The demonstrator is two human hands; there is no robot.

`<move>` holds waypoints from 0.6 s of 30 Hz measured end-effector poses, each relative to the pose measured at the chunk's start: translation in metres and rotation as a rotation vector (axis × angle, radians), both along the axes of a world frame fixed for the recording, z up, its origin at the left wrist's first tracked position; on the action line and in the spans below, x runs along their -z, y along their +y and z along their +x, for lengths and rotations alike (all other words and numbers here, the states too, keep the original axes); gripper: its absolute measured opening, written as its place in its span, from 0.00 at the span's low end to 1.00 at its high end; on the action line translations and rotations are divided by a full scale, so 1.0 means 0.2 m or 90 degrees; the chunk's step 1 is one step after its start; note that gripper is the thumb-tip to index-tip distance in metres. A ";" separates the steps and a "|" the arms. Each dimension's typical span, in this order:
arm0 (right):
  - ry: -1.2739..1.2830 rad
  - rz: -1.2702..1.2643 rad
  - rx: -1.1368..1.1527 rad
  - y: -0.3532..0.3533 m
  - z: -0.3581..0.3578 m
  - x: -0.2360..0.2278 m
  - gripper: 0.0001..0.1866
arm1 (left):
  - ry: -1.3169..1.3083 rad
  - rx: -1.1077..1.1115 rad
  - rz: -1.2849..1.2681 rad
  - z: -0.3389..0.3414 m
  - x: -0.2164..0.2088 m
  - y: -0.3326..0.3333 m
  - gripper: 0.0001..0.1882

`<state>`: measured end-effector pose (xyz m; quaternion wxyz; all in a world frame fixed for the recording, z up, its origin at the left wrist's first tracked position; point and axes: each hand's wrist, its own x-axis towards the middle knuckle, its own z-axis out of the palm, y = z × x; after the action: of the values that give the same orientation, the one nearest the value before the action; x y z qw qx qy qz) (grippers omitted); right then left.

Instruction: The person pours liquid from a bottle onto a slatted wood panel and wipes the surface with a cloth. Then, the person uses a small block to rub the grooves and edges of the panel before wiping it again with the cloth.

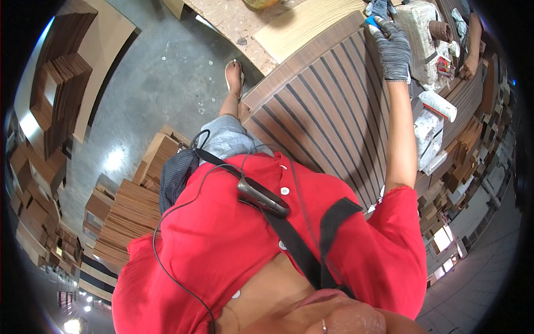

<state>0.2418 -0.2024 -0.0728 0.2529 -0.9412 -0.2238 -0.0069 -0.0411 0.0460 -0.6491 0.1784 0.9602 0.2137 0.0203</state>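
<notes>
My right hand (392, 47), in a grey knitted glove, reaches out along the far right edge of a slatted brown panel (328, 106) with dark grooves. Its fingers close on a small blue object (371, 21) at the panel's far corner; most of that object is covered, so its kind is unclear. Just beyond lies a grey-blue glove shape (380, 7), cut by the upper edge; I cannot tell whether a hand is in it. My left hand does not show.
Beside the panel stand a plastic-wrapped bundle (416, 42) and white packages (428, 133). Another person's hand (470, 68) rests at the far right. A pale wood board (306, 28) lies beyond the panel. Stacked brown boards (130, 214) stand at my left.
</notes>
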 end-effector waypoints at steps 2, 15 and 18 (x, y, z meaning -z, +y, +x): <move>0.001 -0.008 -0.009 0.02 -0.03 0.00 0.17 | -0.004 -0.014 -0.001 -0.02 -0.05 -0.01 0.08; 0.119 0.148 -0.002 0.24 -0.40 -0.10 0.16 | -0.032 -0.009 0.010 -0.05 0.11 0.00 0.06; 0.242 0.223 -0.079 0.37 -0.72 -0.15 0.17 | -0.025 0.017 -0.042 -0.05 0.11 -0.03 0.06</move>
<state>0.0982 -0.1284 -0.0433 0.4497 -0.8519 -0.2246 0.1470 -0.0507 0.0403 -0.6713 0.2143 0.9560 0.1980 0.0300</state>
